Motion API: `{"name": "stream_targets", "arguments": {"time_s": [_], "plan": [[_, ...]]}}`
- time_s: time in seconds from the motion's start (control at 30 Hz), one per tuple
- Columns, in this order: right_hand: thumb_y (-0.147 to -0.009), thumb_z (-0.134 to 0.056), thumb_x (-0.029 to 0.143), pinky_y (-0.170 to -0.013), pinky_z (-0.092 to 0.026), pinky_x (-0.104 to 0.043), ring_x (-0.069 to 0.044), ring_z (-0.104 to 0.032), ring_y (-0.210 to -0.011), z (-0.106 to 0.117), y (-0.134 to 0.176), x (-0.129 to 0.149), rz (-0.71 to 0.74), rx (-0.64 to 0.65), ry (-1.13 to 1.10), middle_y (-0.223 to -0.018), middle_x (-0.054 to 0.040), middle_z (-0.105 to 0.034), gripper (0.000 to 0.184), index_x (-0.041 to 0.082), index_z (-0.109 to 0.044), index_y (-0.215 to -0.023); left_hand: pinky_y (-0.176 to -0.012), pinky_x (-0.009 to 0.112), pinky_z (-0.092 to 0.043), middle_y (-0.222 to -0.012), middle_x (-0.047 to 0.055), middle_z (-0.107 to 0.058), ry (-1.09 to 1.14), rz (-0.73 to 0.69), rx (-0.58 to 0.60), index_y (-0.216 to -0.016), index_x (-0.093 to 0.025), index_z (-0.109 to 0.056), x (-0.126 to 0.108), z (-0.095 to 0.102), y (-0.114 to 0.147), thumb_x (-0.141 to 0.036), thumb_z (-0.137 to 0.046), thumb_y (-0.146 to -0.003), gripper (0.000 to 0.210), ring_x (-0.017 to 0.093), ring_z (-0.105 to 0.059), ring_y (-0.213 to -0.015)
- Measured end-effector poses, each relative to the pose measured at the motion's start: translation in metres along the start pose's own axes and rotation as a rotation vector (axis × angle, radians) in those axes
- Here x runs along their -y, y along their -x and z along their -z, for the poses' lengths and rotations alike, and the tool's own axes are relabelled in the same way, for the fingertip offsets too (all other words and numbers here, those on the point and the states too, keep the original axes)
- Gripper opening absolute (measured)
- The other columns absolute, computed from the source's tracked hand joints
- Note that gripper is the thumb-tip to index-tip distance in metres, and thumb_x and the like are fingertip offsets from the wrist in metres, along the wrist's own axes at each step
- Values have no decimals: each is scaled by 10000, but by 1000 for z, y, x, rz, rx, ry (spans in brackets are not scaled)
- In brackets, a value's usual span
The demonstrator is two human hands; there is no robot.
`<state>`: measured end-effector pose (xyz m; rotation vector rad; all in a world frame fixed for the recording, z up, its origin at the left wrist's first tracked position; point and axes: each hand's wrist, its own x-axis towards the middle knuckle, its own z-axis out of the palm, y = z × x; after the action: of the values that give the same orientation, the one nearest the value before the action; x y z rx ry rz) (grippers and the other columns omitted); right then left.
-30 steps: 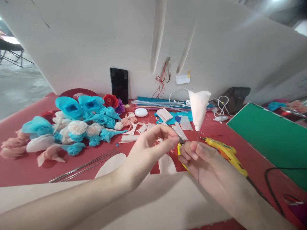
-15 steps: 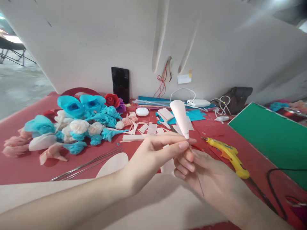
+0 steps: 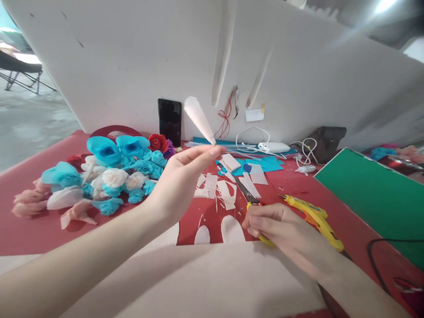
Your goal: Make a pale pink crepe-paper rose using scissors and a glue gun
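My left hand (image 3: 185, 181) pinches the narrow lower end of a pale pink paper cone (image 3: 198, 118), raised in front of the wall and tilted with its wide rounded end up to the left. My right hand (image 3: 278, 225) is closed lower down, thumb and fingers pressed together; what they hold, if anything, I cannot make out. Just behind and under it lie scissors (image 3: 247, 191) with dark blades and yellow handles, partly covered by the hand. Two pale rounded paper petals (image 3: 232, 229) lie between the hands on the red table (image 3: 188, 223).
Blue, white, pink and red paper flowers (image 3: 114, 176) are heaped at left. A yellow glue gun (image 3: 314, 218) and a green board (image 3: 374, 194) lie at right. Paper scraps (image 3: 210, 184) are in the middle. A phone (image 3: 170, 121) leans on the wall. Pale paper (image 3: 198, 282) covers the front.
My hands have come apart. The left carried the paper cone up and to the left; the right let go of its lower end and moved slightly right, beside the scissors.
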<state>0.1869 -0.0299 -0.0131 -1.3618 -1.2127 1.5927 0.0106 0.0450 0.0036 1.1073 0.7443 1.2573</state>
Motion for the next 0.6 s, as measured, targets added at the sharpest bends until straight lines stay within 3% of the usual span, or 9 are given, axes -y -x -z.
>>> {"name": "stream_targets", "arguments": {"time_s": [0.13,0.3,0.43,0.6], "plan": [[-678,-669,415,-648,-387,-243,-135,-525,-710,11,-7,3,171,-220,364,-758,-20,-621,212,205,-696,-667,-656,195,-400,-758,-36,-641,-3,-26,-60,-765,-240,-701,-2,7,-8,-347,-682,-690,133,87,-536,-721],[-609,-726,371,-586,-395,-257,-154,-542,-641,26,-15,5,186,-404,381,-672,-37,-633,209,170,-683,-646,-663,203,-402,-723,-14,-636,-36,-3,-10,-747,-204,-699,7,8,-9,-361,-692,-672,174,103,-539,-723],[-653,-689,417,-536,-426,-233,-124,-549,-576,35,-20,1,194,-370,251,-658,-47,-633,282,141,-664,-706,-668,243,-401,-769,4,-663,-68,19,5,-740,-213,-707,18,6,-7,-379,-694,-658,185,133,-551,-736],[-713,-641,430,-619,-506,-252,-139,-622,-653,40,-26,-3,163,-263,96,-760,-79,-666,318,132,-646,-823,-743,259,-400,-750,-5,-684,-83,54,74,-698,-236,-712,23,1,-2,-352,-691,-675,120,141,-571,-780]]}}
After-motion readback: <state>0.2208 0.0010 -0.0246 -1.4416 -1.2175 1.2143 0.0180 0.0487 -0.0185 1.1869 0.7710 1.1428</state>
